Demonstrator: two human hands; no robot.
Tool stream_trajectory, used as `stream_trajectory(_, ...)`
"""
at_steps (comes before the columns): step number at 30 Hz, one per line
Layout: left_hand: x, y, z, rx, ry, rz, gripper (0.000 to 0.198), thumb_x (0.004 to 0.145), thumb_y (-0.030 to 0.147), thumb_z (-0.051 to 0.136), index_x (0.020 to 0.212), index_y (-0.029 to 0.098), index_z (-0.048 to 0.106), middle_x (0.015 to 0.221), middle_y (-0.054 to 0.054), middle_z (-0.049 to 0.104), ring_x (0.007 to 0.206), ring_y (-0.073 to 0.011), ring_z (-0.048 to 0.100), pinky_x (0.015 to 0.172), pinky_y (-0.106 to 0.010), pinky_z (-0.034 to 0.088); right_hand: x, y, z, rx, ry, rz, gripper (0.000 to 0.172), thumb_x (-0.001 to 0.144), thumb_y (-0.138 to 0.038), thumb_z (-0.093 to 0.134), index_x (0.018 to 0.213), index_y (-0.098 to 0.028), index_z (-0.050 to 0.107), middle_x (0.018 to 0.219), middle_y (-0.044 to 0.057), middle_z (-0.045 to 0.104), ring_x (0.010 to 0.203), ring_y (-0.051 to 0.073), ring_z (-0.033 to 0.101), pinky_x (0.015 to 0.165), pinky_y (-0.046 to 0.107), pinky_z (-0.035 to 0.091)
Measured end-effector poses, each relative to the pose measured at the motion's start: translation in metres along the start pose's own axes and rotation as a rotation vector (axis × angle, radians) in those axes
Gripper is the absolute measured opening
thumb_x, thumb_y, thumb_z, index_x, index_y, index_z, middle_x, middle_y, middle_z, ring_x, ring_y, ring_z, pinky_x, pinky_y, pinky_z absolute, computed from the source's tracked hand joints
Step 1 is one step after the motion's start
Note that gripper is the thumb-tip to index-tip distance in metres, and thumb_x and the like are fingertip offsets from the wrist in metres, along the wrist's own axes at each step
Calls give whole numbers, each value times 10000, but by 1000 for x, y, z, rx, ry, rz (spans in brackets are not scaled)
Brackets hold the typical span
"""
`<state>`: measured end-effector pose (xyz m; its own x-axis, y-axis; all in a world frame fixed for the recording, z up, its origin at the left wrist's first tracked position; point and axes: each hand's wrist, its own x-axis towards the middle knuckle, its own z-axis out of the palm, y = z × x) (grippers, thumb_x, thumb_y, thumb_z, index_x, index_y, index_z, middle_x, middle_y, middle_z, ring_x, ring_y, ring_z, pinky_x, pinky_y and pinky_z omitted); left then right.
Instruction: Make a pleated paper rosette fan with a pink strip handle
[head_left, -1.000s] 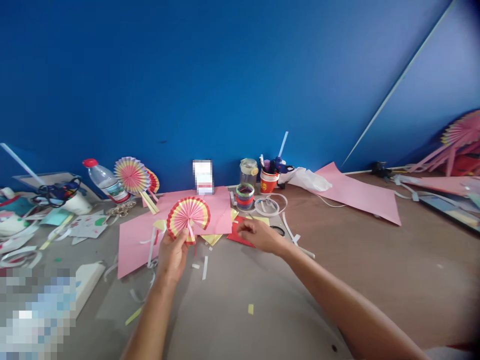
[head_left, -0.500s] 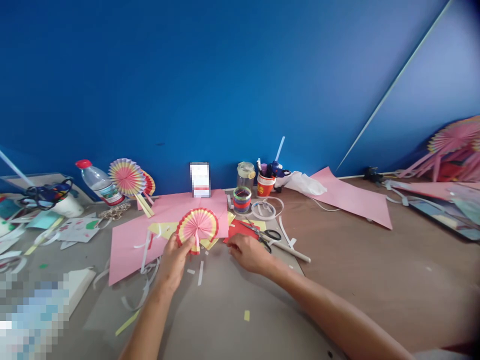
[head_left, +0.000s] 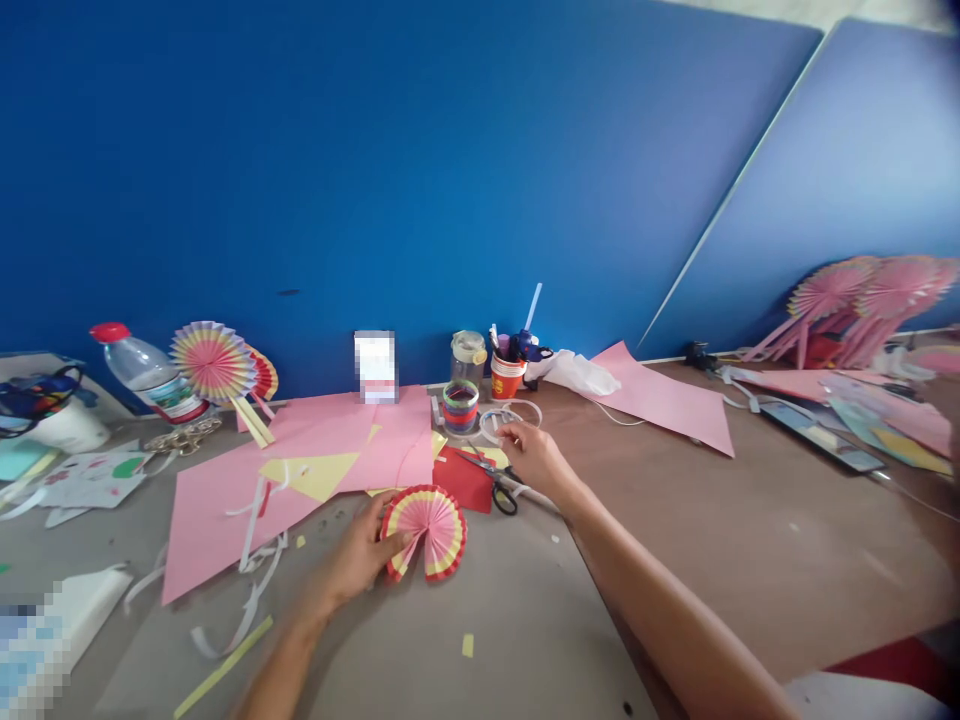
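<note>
Both hands are ahead of me, one at each side of the work. On my left hand [head_left: 364,555] the thumb lies over the near face of a pleated paper fan [head_left: 442,515], the fingers mostly hidden behind its left edge, so I have it pinched there. The fan is held low over the near part of the tabletop [head_left: 397,660]; I can't tell whether its rim touches. It is pink at the centre, then yellow, then red at the edge, with a wedge-shaped gap facing me.

My right hand [head_left: 538,458] is partly curled, its fingertips at a coil of white strip [head_left: 487,428]. From here I can't tell whether they grip it. Just below that hand I see the scissors [head_left: 504,498], their blades over a red sheet [head_left: 459,480].

Behind the fan lie overlapping pink sheets [head_left: 240,505] with a yellow piece [head_left: 319,475] on top. Beyond the red sheet I have a jar wrapped in coloured bands [head_left: 460,412], and right of it a red paper cup [head_left: 508,382] full of tools. Over to the left, a finished-looking round fan with a yellow handle [head_left: 214,365] leans near a red-capped bottle [head_left: 146,375]. Close to me, one yellow scrap [head_left: 468,645] lies alone.
</note>
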<state>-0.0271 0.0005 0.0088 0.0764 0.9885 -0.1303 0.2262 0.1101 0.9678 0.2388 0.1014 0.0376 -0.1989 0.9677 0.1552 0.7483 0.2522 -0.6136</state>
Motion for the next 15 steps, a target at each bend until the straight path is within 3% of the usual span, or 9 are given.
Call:
stream_trajectory(2, -2, -1, 1, 73, 49, -60, 605, 662, 431, 710, 1200, 191, 575, 575, -2, 637, 453, -204, 581, 543, -310, 466, 6, 9, -1, -60, 6, 10, 271, 837, -165, 433, 965, -165, 672, 979, 75, 654, 834, 171, 587, 750, 270, 430)
stream_trajectory(3, -3, -1, 1, 109, 86, -59, 617, 657, 445, 708, 1204, 193, 577, 549, 6, 619, 435, -205, 568, 525, -303, 445, 9, 14, 0, -94, 5, 10, 274, 832, -157, 442, 969, -164, 680, 1006, 85, 646, 878, 182, 581, 783, 280, 425)
stream_trajectory(7, -8, 4, 3, 336, 224, 0, 600, 684, 506, 668, 1209, 227, 588, 694, -49, 669, 687, -268, 645, 631, -299, 411, 18, 25, 9, -235, -3, 0, 302, 802, -155, 500, 1042, -168, 685, 1130, 135, 595, 1093, 263, 481, 898, 352, 370)
stream_trajectory(10, -10, 7, 2, 576, 197, -44, 585, 771, 560, 543, 1256, 235, 557, 648, -54, 658, 644, -271, 633, 589, -287, 358, 22, 27, 18, -316, -20, -21, 297, 788, -187, 523, 1033, -161, 690, 1170, 161, 569, 1151, 322, 409, 905, 412, 342)
stream_trajectory(15, -10, 9, -1, 897, 250, -59, 486, 829, 557, 429, 1090, 216, 657, 690, -102, 686, 654, -280, 639, 549, -287, 336, 28, 24, 26, -368, -40, -73, 230, 787, -186, 516, 909, -174, 711, 1108, 140, 613, 1149, 315, 407, 951, 434, 274)
